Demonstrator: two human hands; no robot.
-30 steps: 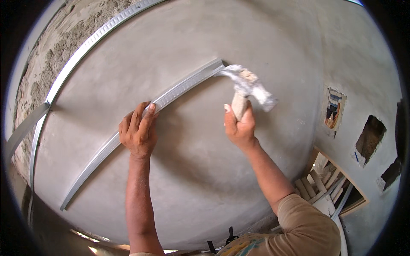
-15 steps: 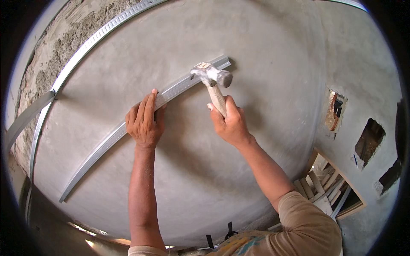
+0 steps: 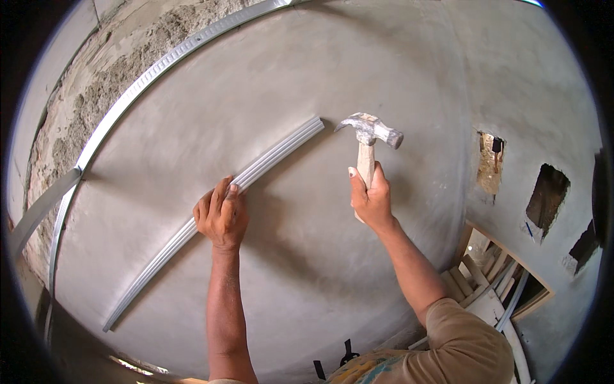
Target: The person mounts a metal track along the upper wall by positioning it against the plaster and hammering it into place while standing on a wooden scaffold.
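A long ribbed metal channel (image 3: 276,155) runs slantwise in front of the grey plastered wall, its upper end to the right. Near its middle, my left hand (image 3: 224,214) is closed around it, thumb on the ribbed face. In my right hand (image 3: 372,198) is a claw hammer (image 3: 367,132) with a pale handle, held upright to the right of the channel's upper end. The hammer head does not touch the channel, and its claw points left. Part of the handle is hidden by my fingers.
A curved metal track (image 3: 134,89) follows the rough upper edge of the wall (image 3: 396,77), with a cross strip (image 3: 48,205) joined at its left. Rectangular holes (image 3: 548,198) pierce the right wall. Below them, a framed opening (image 3: 505,275) holds several boards.
The hammer has moved right, away from the channel. The channel has turned over in my left hand and now shows its ribbed side, with its upper end lower in view.
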